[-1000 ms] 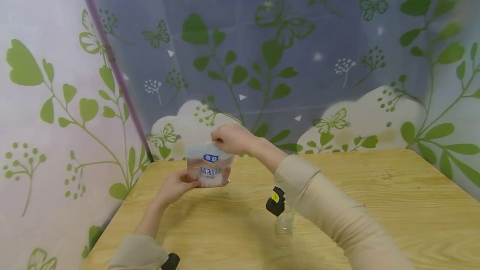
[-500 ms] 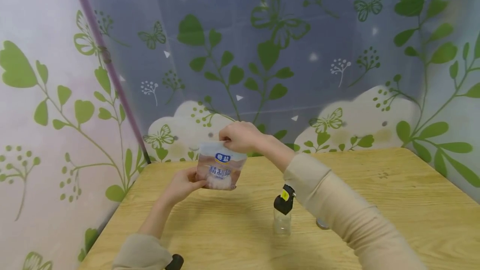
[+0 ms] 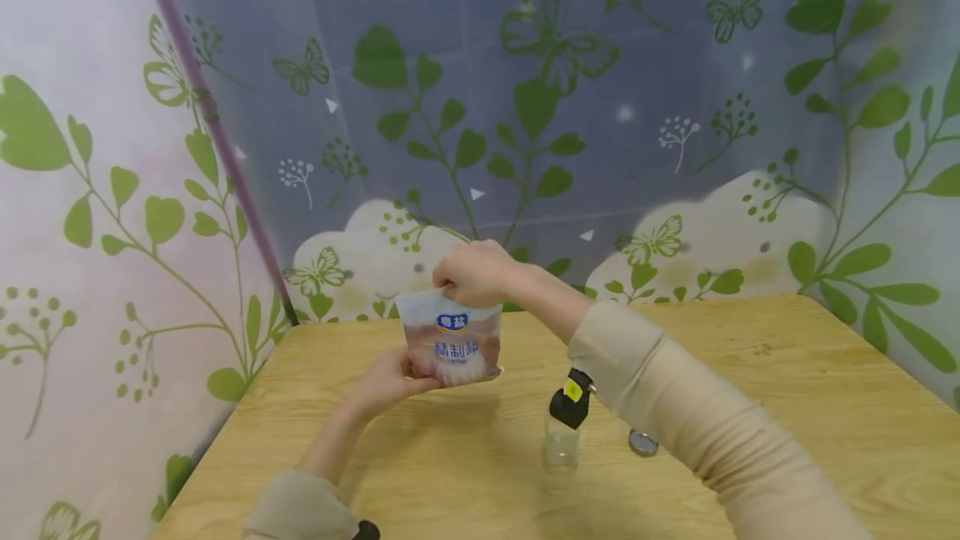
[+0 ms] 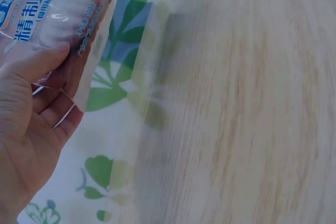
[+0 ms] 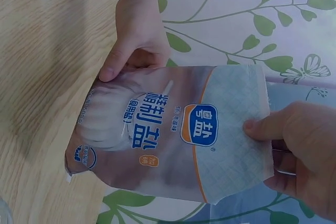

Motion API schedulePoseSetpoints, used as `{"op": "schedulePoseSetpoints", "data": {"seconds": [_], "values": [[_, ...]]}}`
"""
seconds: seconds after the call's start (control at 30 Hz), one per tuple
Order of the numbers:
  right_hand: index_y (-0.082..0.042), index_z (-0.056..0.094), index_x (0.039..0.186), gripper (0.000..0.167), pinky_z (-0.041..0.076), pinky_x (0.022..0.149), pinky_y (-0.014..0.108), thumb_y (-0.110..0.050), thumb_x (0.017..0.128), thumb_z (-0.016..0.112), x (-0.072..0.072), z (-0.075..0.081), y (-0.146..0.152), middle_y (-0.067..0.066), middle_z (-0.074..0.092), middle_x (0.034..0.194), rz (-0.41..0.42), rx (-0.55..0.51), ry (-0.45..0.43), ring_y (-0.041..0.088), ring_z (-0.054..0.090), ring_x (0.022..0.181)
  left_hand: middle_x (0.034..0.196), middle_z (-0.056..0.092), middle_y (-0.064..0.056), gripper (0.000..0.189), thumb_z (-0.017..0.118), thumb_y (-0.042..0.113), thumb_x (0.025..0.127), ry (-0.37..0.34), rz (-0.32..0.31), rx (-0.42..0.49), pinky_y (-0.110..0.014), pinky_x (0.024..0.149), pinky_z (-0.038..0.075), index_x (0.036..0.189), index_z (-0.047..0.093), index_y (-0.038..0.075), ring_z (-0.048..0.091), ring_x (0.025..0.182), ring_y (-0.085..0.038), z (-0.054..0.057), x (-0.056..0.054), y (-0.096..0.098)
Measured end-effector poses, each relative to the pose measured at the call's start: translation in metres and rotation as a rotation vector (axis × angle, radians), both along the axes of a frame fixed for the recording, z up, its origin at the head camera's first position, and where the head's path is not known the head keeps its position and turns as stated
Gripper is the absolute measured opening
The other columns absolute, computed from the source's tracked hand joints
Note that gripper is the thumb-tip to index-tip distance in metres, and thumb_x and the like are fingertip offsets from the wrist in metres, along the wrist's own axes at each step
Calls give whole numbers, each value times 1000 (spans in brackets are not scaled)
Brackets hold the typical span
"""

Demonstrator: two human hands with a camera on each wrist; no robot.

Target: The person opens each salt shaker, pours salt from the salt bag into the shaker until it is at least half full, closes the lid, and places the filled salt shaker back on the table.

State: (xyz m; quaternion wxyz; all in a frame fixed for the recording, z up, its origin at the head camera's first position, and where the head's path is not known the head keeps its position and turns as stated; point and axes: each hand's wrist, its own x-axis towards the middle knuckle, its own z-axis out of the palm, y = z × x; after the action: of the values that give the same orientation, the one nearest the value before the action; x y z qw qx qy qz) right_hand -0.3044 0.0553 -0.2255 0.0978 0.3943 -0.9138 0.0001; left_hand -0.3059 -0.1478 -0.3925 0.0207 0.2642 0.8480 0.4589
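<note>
A plastic bag of salt point(image 3: 457, 348) with blue lettering is held up above the table. My left hand point(image 3: 386, 386) pinches its lower left corner, thumb on the printed front and fingers behind, as the left wrist view shows on the salt bag point(image 4: 63, 17). At the top edge, my right hand point(image 3: 480, 273) pinches the pale blue strip of the bag. In the right wrist view the right thumb point(image 5: 260, 127) lies on the front of the bag. Its top edge looks straight; whether it is cut open I cannot tell.
A small clear glass jar point(image 3: 562, 447) stands on the wooden table point(image 3: 750, 382), below the right forearm. To its right lies a round metal lid point(image 3: 643, 442). A black wrist camera point(image 3: 572, 401) on the right arm partly covers the jar's top. Patterned curtains point(image 3: 450, 107) rise behind the table.
Both hands have carried the salt bag a little to the right, keeping their grips on it. The round lid has come out from behind the right sleeve.
</note>
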Motion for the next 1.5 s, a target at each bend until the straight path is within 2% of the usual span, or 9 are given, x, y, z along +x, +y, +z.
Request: {"op": "schedulePoseSetpoints", "data": {"seconds": [0.13, 0.33, 0.5, 0.67, 0.87, 1.07, 1.27, 1.5], "values": [[-19, 40, 61, 31, 21, 51, 24, -8, 87, 53, 1, -1, 5, -5, 28, 58, 3, -8, -8, 9, 29, 54, 79, 60, -2, 23, 73, 10, 76, 33, -10, -6, -29, 64, 48, 92, 60, -1, 57, 74, -15, -3, 2, 4], [-18, 43, 64, 28, 21, 50, 25, -7, 87, 54, 1, -2, 23, -6, 30, 59, 3, -55, -39, 9, 28, 53, 79, 59, -1, 21, 73, 9, 77, 111, 32, -18, -28, 64, 48, 90, 58, 3, 57, 76, -16, -1, 3, 8], [-17, 60, 79, 13, 31, 53, 25, -10, 89, 57, 3, -7, 44, -7, 49, 68, 9, -108, -70, 9, 42, 59, 78, 60, -1, 19, 72, 6, 76, 180, 16, -47, -27, 64, 49, 88, 59, 4, 59, 75, -15, 7, 5, 8], [-16, 64, 83, 8, 37, 56, 26, -10, 89, 60, 4, -12, 62, -7, 55, 73, 25, -179, -69, 10, 47, 63, 75, 58, 1, 18, 72, 7, 76, 265, -38, -121, -25, 61, 48, 86, 57, 6, 57, 70, -11, 19, 8, 14], [-14, 65, 85, 5, 43, 60, 27, -10, 87, 62, 11, -16, 78, -8, 58, 75, 40, -223, -72, 8, 51, 67, 77, 60, 1, 18, 71, 5, 76, 247, -65, -168, -25, 61, 48, 88, 58, 4, 56, 69, -10, 34, 16, 21], [-13, 64, 84, 5, 41, 57, 25, -9, 86, 63, 22, -19, 93, -8, 56, 71, -1, -225, -122, 8, 49, 63, 74, 58, 3, 16, 71, 7, 75, 248, -88, -205, -25, 58, 48, 84, 57, 7, 55, 65, -9, 45, 24, 28], [-15, 60, 76, 11, 36, 52, 24, -6, 83, 62, 27, -21, 100, -8, 50, 64, -14, -210, -179, 9, 44, 58, 73, 60, 4, 15, 71, 7, 76, 248, -106, -229, -24, 57, 48, 83, 57, 9, 56, 65, -7, 47, 26, 31], [-12, 63, 79, 11, 41, 55, 23, -2, 80, 60, 33, -25, 102, -7, 56, 68, -16, -243, -224, 8, 48, 60, 74, 62, 5, 15, 72, 8, 75, 242, -125, -233, -24, 59, 48, 85, 60, 9, 57, 66, -7, 46, 27, 30]]}}
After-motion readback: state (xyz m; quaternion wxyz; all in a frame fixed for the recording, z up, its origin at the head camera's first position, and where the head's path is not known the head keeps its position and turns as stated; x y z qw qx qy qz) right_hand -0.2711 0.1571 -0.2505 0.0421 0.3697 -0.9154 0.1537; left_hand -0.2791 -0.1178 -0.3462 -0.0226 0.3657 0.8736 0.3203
